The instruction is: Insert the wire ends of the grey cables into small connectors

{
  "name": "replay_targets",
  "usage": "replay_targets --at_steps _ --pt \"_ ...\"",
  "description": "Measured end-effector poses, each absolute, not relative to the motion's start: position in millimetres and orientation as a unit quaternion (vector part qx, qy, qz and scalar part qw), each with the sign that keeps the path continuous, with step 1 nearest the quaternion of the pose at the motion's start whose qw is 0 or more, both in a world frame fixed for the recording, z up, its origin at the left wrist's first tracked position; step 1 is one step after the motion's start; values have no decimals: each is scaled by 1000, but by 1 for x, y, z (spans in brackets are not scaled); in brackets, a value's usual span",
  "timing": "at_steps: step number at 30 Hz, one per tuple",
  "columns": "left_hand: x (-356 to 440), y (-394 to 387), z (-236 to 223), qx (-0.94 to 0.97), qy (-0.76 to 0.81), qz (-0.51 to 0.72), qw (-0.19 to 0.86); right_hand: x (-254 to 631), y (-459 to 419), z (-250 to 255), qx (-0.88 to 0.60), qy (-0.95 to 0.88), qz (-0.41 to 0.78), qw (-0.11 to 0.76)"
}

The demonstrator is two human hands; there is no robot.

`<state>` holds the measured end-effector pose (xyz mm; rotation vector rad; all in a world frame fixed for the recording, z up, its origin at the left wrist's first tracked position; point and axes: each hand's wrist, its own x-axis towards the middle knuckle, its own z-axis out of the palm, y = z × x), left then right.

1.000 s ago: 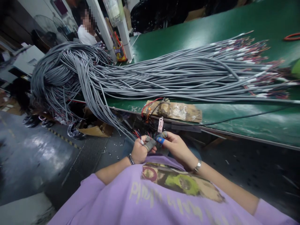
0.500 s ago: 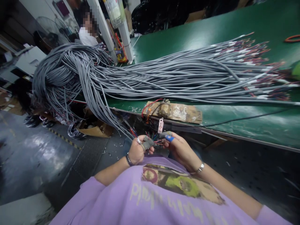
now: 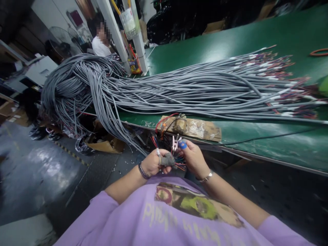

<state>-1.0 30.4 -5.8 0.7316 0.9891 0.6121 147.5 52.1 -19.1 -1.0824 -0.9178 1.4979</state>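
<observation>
In the head view, my left hand (image 3: pixel 156 162) is closed around the end of a grey cable, with grey covering on its fingers. Thin coloured wires (image 3: pixel 180 165) fan out from that grip toward the right, and another tuft of wires (image 3: pixel 154 140) sticks up above the hand. My right hand (image 3: pixel 193 159), with blue tape round its thumb, has its fingers pinched at a small pink clip (image 3: pixel 175 143) just below the bench edge. The clip's lower end is partly hidden behind the wires.
A thick bundle of grey cables (image 3: pixel 174 89) lies along the green bench (image 3: pixel 256 37), drooping off its left end. A wooden board (image 3: pixel 202 129) with wires rests at the front edge. An open cardboard box (image 3: pixel 107 145) stands below. A person (image 3: pixel 101 44) is behind.
My right hand has risen to the pink clip, which now shows its side with its arms apart. The wires in my left hand fan out differently. The whole view has shifted slightly.
</observation>
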Motion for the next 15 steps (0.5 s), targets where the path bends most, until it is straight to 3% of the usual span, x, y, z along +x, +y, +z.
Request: replay_targets --at_steps 7,15 --pt "0 32 -9 343 448 272 779 138 59 -22 -360 -241 775 461" --pt "1 32 -13 329 446 269 787 136 64 -33 -332 -164 783 500"
